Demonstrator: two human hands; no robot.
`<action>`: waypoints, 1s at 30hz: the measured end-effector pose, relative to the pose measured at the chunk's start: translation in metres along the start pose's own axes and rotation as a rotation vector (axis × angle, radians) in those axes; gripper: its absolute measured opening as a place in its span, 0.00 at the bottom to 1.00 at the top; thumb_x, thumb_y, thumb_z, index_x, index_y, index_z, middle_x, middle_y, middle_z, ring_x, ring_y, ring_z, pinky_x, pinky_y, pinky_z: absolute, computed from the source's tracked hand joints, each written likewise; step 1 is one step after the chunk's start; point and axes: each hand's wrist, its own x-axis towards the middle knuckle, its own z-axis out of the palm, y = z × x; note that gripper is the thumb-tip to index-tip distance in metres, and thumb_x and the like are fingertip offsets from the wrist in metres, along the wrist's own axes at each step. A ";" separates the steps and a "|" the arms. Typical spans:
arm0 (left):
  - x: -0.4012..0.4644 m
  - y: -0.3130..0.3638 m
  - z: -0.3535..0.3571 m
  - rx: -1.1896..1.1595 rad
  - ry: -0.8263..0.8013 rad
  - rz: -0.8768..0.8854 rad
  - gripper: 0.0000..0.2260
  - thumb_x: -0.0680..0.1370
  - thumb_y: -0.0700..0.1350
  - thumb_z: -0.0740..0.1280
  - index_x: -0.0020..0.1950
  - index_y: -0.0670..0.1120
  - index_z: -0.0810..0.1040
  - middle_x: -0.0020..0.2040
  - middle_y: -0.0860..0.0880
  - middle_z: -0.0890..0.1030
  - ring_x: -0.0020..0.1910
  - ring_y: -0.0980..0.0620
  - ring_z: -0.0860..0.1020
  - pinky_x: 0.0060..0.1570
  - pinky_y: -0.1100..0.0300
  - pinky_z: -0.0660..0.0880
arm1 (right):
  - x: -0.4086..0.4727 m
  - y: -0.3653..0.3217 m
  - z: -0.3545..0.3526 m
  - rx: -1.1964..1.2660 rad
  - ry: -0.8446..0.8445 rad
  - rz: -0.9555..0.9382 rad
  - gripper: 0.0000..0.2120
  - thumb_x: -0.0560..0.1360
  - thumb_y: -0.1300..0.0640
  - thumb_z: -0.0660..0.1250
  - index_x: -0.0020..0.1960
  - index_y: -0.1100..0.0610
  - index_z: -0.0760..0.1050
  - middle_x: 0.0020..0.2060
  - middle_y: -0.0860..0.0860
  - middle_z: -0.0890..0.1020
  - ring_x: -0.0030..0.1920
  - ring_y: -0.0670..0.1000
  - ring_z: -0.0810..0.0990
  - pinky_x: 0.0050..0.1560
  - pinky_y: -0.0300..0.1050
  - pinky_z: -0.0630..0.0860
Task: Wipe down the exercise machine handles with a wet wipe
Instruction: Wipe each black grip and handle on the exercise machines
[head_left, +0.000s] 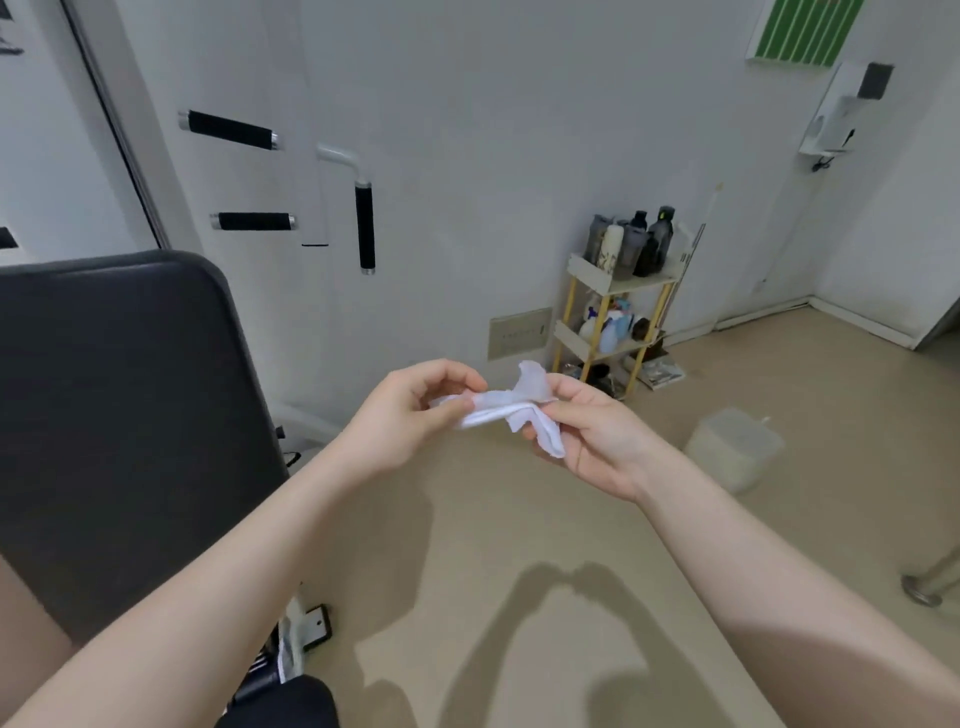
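Note:
A crumpled white wet wipe (511, 410) is stretched between my two hands at mid-frame, above the floor. My left hand (410, 415) pinches its left end between thumb and fingers. My right hand (592, 436) pinches the right end, with a fold hanging below the fingers. Three black-grip machine handles stick out against the white wall up left: an upper horizontal handle (231, 130), a lower horizontal handle (253, 221) and a vertical handle (365, 226) on a bent white tube. Both hands are well below and to the right of them.
The machine's dark padded seat back (119, 415) fills the left side. A small yellow-framed shelf cart (615, 312) with bottles stands against the wall. A translucent plastic container (732, 447) sits on the beige floor at right. A metal post foot (924, 590) shows at far right.

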 end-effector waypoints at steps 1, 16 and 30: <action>0.019 -0.005 -0.001 -0.002 0.009 0.004 0.10 0.76 0.37 0.66 0.46 0.53 0.79 0.40 0.59 0.82 0.40 0.63 0.77 0.44 0.71 0.71 | 0.016 -0.010 -0.010 0.004 -0.016 -0.015 0.20 0.76 0.74 0.51 0.40 0.59 0.79 0.36 0.56 0.82 0.34 0.50 0.81 0.32 0.38 0.76; 0.234 -0.116 -0.010 0.131 0.395 -0.178 0.09 0.76 0.35 0.63 0.49 0.44 0.82 0.48 0.54 0.77 0.41 0.62 0.75 0.43 0.76 0.69 | 0.300 -0.052 -0.089 -0.331 0.119 -0.037 0.10 0.73 0.68 0.65 0.54 0.61 0.75 0.46 0.56 0.82 0.45 0.54 0.79 0.49 0.47 0.74; 0.363 -0.187 -0.129 0.164 0.597 -0.540 0.14 0.79 0.42 0.60 0.65 0.50 0.71 0.62 0.55 0.75 0.56 0.57 0.74 0.57 0.61 0.68 | 0.548 -0.070 -0.056 -0.242 0.193 0.091 0.06 0.75 0.65 0.61 0.51 0.61 0.73 0.47 0.55 0.77 0.45 0.53 0.75 0.52 0.49 0.76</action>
